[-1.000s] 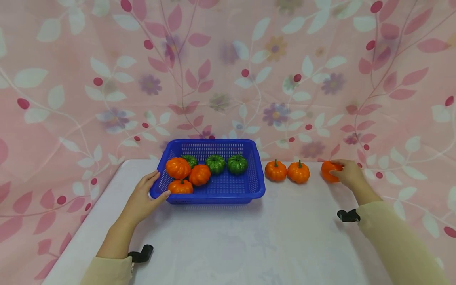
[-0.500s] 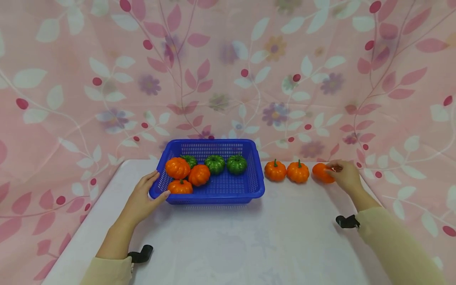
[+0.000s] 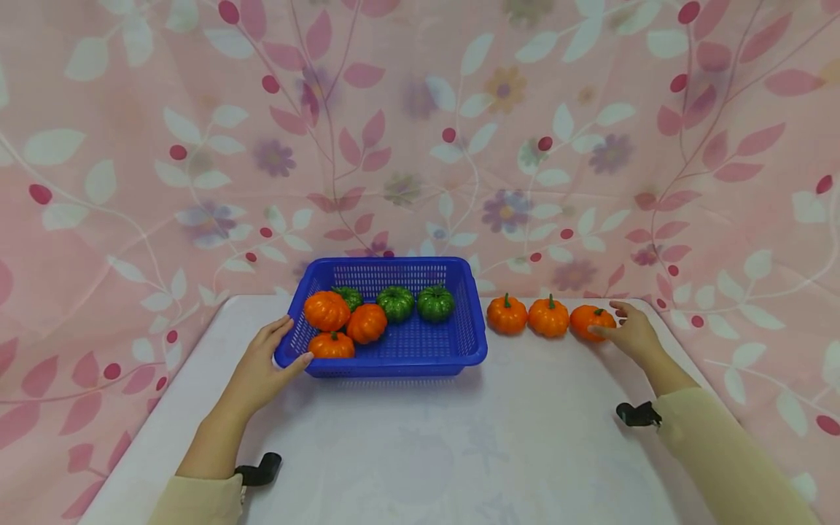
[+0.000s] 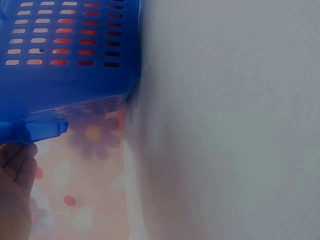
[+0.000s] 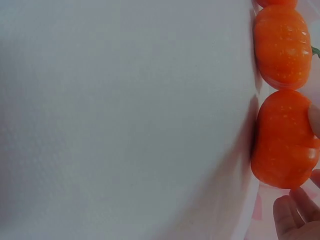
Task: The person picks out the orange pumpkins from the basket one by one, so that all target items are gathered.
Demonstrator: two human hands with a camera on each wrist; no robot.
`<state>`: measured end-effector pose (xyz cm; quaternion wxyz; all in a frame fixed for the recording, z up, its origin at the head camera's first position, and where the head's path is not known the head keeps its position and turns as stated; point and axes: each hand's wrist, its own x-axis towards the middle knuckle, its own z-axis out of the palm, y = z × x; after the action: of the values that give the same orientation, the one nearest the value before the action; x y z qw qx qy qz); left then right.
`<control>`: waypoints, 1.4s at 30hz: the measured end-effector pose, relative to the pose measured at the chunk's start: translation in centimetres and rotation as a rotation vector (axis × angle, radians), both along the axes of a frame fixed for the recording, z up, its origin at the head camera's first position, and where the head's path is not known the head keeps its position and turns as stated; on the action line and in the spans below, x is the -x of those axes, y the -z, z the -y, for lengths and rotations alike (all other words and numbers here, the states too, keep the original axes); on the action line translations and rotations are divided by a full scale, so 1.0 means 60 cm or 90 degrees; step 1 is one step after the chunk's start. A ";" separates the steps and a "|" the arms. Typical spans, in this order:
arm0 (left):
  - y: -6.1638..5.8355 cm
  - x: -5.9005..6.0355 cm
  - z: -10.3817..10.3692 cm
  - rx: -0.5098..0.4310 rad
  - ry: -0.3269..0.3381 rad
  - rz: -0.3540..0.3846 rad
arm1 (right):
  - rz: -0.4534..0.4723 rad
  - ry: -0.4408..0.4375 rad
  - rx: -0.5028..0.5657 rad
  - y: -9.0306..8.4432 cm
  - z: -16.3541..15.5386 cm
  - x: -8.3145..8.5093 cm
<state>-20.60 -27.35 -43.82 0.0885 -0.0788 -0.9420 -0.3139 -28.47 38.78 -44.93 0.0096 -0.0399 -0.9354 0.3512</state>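
Observation:
My left hand (image 3: 262, 368) rests on the near left corner of a blue plastic basket (image 3: 394, 362), thumb at the front rim, fairly straight fingers along the left side. In the left wrist view, those fingertips (image 4: 27, 157) touch the rim. The basket holds several orange toy pumpkins (image 3: 367, 323) and green ones (image 3: 436, 303), mostly along its left and back. To its right, my right hand (image 3: 636, 335) is spread loosely about an orange toy pumpkin (image 3: 590, 323), thumb touching its front. That pumpkin stands stem up; the right wrist view shows it (image 5: 285, 140) against its neighbour.
Two more orange pumpkins, one beside the basket (image 3: 507, 315) and one in the middle (image 3: 548, 317), stand in the same row. A white cloth covers the table (image 3: 420, 452). Behind hangs a pink floral curtain (image 3: 420, 146). A black wrist mount (image 3: 259, 470) shows at the left cuff.
My right hand has moved the rightmost pumpkin left to the row and turned it stem up. Its fingers have since loosened and spread. The left hand and basket have stayed in place.

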 end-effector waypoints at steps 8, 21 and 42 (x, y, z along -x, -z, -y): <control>-0.006 -0.002 -0.003 0.003 0.002 0.001 | 0.032 0.000 0.018 0.005 -0.002 0.004; 0.001 -0.003 -0.001 0.002 -0.001 0.002 | 0.029 0.019 0.024 0.017 0.006 0.015; 0.004 0.001 0.003 0.001 0.005 -0.015 | -0.002 0.025 0.084 -0.001 0.007 0.000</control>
<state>-20.64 -27.50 -44.04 0.0987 -0.0860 -0.9408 -0.3127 -28.49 38.33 -44.88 0.0157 -0.0585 -0.9091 0.4121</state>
